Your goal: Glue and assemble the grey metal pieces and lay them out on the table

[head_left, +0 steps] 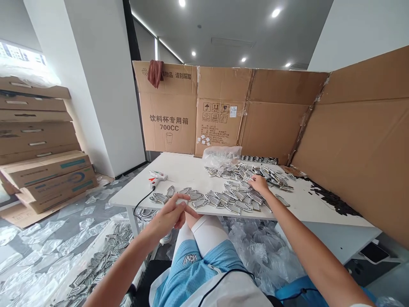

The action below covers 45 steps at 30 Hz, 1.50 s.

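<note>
My left hand (179,211) hovers at the table's front edge, above my lap. Its thumb and index finger are stretched out, the other fingers are partly curled, and nothing shows in it. My right hand (259,184) reaches into the heap of silvery metal loop-shaped pieces (246,171). Its fingers are drawn together at the pile; what they pinch, if anything, is hidden. In front of it spreads a looser row of the same metal pieces (236,197), running left toward a smaller group (161,197). A white glue gun (157,179) with a black cord lies at the table's left.
A clear plastic bag (222,157) lies behind the heap. Black flat pieces (335,200) are scattered at the right. Cardboard walls (220,85) enclose the white table (188,170) behind and right. A bin of metal pieces (105,256) stands lower left. Plastic bags (258,243) fill the space underneath.
</note>
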{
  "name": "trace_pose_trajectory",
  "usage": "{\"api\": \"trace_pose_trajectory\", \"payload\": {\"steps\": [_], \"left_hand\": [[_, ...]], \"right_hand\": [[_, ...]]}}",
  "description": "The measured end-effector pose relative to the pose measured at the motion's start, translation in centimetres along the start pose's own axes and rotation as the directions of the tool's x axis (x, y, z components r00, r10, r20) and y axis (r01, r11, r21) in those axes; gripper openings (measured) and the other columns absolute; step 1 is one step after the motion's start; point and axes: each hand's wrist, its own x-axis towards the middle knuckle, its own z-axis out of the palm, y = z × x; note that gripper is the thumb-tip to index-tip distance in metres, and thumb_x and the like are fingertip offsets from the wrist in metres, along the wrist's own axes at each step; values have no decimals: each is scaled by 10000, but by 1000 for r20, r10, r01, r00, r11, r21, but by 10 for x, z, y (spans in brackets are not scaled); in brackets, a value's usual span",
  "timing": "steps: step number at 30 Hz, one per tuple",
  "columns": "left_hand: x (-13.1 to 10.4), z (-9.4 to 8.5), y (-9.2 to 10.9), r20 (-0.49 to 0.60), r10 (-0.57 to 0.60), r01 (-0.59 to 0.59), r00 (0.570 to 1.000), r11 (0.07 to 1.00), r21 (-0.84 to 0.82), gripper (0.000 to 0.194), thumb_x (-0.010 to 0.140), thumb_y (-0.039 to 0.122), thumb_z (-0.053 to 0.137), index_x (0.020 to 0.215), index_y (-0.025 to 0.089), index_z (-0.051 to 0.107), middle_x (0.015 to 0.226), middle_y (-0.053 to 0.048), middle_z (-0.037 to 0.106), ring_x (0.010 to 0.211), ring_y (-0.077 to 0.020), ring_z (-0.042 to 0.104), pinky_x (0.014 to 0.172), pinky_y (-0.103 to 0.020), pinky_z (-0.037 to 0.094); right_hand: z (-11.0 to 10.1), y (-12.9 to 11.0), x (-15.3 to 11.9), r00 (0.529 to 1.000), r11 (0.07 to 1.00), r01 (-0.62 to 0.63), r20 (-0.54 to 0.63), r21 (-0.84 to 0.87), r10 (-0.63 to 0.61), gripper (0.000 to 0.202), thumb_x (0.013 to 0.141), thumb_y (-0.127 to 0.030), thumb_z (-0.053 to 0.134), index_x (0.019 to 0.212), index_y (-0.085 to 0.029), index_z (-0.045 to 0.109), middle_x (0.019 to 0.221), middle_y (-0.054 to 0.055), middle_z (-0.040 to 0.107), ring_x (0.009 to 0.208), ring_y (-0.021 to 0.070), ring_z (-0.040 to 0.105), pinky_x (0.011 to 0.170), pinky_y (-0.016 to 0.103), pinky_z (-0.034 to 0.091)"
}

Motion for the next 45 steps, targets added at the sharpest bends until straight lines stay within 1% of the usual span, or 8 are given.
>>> {"api": "trace_pose_trajectory", "payload": {"steps": [8,11,14,18,23,28,36,45], "left_hand": [[-5,13,6,-79,-33,32,996,999,-21,431,911,639,688,910,209,655,699,-53,758,418,-76,257,504,-278,191],[-2,13,6,37,-21,20,999,1000,23,487,930,681,645,882,197,661,745,-65,749,438,-67,262,507,-270,167],[0,11,6,67,-21,18,998,999,43,549,923,727,623,835,186,638,653,-9,614,478,-71,258,517,-254,152],[-3,10,12,-18,-44,44,999,999,-32,517,919,711,616,847,199,616,537,103,240,513,-96,182,541,-246,165],[-11,15,23,-11,-59,58,998,990,-126,362,973,532,553,934,192,673,552,88,227,545,-116,166,565,-258,196],[-14,22,27,-49,38,-38,998,999,-3,399,951,538,633,1033,169,759,593,77,262,547,-113,205,556,-269,194],[-20,26,33,-31,101,-99,994,993,71,359,816,490,861,998,191,780,767,-47,688,606,-140,521,553,-263,329],[-20,26,32,14,126,-126,992,978,165,312,821,480,866,831,182,774,542,52,430,514,-86,269,511,-268,196]], "right_hand": [[-25,-57,-74,992,823,126,-96,554,-87,487,886,-611,615,1158,-210,666,996,77,731,840,256,704,766,382,567],[-26,-94,-114,994,494,99,-67,864,-82,471,792,-550,823,1113,-221,719,941,47,728,800,249,713,784,415,601],[-27,-130,-143,984,328,22,38,944,-175,358,762,-431,891,1034,-222,789,915,39,746,862,241,720,838,401,595],[-34,-161,-171,898,311,26,115,950,-426,256,753,-350,915,944,-221,805,1129,62,759,1061,240,705,987,392,557],[-52,-176,-204,744,310,56,167,949,-647,179,837,-311,876,952,-224,770,1110,65,756,1125,233,700,1023,380,547],[-60,-178,-214,601,274,87,169,958,-781,139,855,-286,872,921,-217,770,1104,72,761,1093,228,718,989,392,570],[-56,-171,-204,579,272,40,199,962,-790,192,841,-326,888,847,-211,736,1082,77,767,1057,231,723,970,399,566],[-57,-172,-205,553,289,25,228,957,-802,181,883,-335,830,846,-214,701,1059,76,742,1051,230,703,955,387,545]]}}
